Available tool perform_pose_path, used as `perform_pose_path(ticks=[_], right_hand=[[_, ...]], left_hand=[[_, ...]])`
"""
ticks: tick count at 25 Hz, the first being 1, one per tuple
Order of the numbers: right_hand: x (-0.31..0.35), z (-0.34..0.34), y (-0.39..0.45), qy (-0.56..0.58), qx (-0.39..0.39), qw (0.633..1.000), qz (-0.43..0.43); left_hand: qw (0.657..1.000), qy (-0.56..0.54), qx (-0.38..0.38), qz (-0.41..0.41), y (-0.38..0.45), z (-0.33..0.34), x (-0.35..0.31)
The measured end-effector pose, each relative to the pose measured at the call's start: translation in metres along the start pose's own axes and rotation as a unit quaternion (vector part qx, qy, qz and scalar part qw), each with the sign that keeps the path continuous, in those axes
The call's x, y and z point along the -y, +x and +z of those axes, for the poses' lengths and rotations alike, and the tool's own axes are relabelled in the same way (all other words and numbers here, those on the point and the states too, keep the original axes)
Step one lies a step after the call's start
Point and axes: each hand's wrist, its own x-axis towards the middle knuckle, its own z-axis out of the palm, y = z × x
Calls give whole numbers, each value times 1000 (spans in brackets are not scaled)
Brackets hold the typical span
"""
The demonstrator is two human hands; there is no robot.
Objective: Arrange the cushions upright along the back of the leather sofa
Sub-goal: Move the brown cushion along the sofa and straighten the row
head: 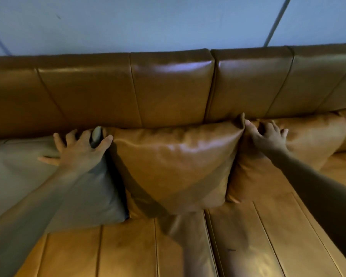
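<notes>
Seat panels point(128, 250) of the tan leather sofa lie closest to the lens, bare and free of loose items from the front edge up to the cushion bases. Three cushions stand along the backrest point(168, 90). The grey-green cushion point(28, 182) occupies the left position, the middle tan cushion point(174, 162) the centre, and the right tan cushion point(312, 140) the right; each leans on the backrest with its lower edge on the seat.

The left hand point(78, 150) lies spread and flat on the upper right corner of the grey-green cushion, fingers splayed, grasping nothing. The right hand point(268, 138) lies on the upper left corner of the right tan cushion, fingers loosely curled against the leather; no material appears pinched. Judged from this placement, both hands press the outer cushions back and steady the row so the middle cushion stands square between them.

Neighbouring cushions touch or slightly overlap at their sides, leaving no lateral gap. Backrest height above the cushion tops is unobstructed. The right tan cushion's far edge runs out of view. The arrangement appears near completion.
</notes>
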Motion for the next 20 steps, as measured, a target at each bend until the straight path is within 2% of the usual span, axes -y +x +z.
perform_pose_path(ticks=[3, 5, 9, 12, 16, 18, 20], right_hand=[[4, -4, 7, 2, 17, 1000, 1], [14, -2, 9, 14, 2, 1000, -9], [28, 11, 3, -1, -18, 1000, -19], [22, 25, 3, -51, 9, 996, -67], [27, 27, 4, -55, 23, 997, -43], [44, 22, -6, -57, 6, 998, -11], [68, 24, -31, -75, -39, 996, -34]], left_hand=[[999, -36, 9, -21, -5, -7, -13], [998, -63, -23, -17, -18, -12, -32], [994, -22, -73, 84, -38, -9, -65], [992, 32, -30, 121, -40, -3, -69], [991, 48, -23, 126, -40, -1, -67], [991, 48, -22, 119, -40, -4, -69], [990, 71, -34, 117, -43, -5, -72]])
